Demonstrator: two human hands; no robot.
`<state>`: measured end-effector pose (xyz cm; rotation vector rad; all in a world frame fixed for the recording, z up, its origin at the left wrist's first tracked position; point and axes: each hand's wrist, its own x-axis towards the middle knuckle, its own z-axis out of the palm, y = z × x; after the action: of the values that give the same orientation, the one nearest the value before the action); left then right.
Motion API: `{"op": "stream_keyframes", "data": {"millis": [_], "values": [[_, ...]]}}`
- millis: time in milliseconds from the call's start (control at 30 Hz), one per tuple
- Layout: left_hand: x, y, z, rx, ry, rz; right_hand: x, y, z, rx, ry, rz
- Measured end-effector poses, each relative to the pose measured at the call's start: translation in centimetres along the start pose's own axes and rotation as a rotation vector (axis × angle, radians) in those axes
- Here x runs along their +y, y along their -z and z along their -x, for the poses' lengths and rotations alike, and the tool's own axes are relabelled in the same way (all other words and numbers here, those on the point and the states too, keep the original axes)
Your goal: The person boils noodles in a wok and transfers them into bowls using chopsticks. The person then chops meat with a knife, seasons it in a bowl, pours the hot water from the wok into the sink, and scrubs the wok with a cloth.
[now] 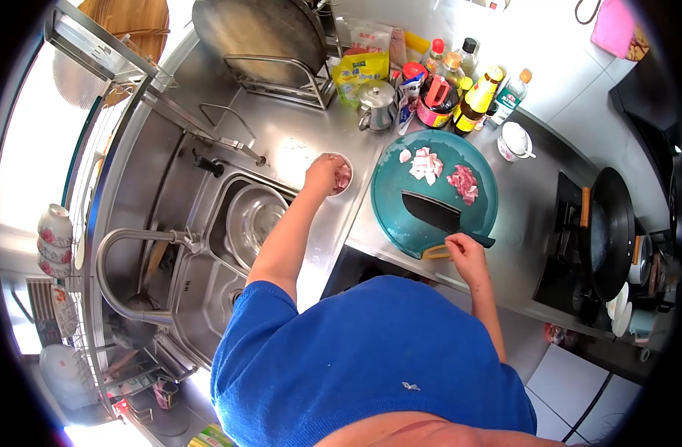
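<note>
Left hand [324, 176] is in the bowl [351, 167] of meat [342, 178], grip not discernible; right hand [467, 254] holds the knife [430, 212] at the board [395, 181]

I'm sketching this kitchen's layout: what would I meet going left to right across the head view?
Stacked bowls → faucet → metal basin → small bowl of meat, with the left hand at it → green cutting board bearing a cleaver → black wok.
</note>
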<state>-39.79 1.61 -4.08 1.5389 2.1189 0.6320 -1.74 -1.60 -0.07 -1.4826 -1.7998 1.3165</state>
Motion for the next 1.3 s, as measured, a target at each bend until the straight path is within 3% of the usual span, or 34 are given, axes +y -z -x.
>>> {"op": "stream_keyframes", "data": {"millis": [67,300,400,467,533,600,800,900,1033,1100,1300], "values": [[0.4,0.9,0.6,0.065,-0.089,-0.172,-0.1,0.1,0.1,-0.002,-0.022,-0.006],[2.8,4.2,1.7,-0.117,-0.051,-0.063,0.3,0.4,0.2,0.007,-0.010,-0.004],[0.1,0.8,0.9,0.011,-0.107,-0.166,0.3,0.3,0.1,-0.016,-0.003,0.007],[-2.4,-2.2,-0.5,0.171,-0.303,-0.267,0.6,0.2,0.1,-0.029,0.008,0.029],[-2.0,-2.3,-0.6,0.204,-0.289,-0.307,1.2,0.0,0.0,-0.045,0.036,0.037],[-1.6,-1.8,-1.0,0.030,-0.186,-0.346,1.5,0.0,0.3,-0.041,0.043,0.038],[2.3,2.3,1.4,0.089,-0.157,-0.375,1.0,0.2,0.9,-0.018,-0.017,-0.007],[1.4,4.1,1.1,-0.178,-0.108,-0.213,0.6,0.3,0.9,-0.033,-0.049,-0.020],[0.1,3.0,1.6,-0.042,-0.148,-0.364,0.5,0.3,0.9,-0.039,-0.044,0.015],[-3.9,-0.8,0.4,0.047,-0.181,-0.125,0.7,0.2,0.8,-0.055,-0.042,0.023],[-3.5,-1.9,-0.9,0.134,-0.203,-0.189,0.6,-0.3,0.9,-0.041,0.001,0.002]]}}
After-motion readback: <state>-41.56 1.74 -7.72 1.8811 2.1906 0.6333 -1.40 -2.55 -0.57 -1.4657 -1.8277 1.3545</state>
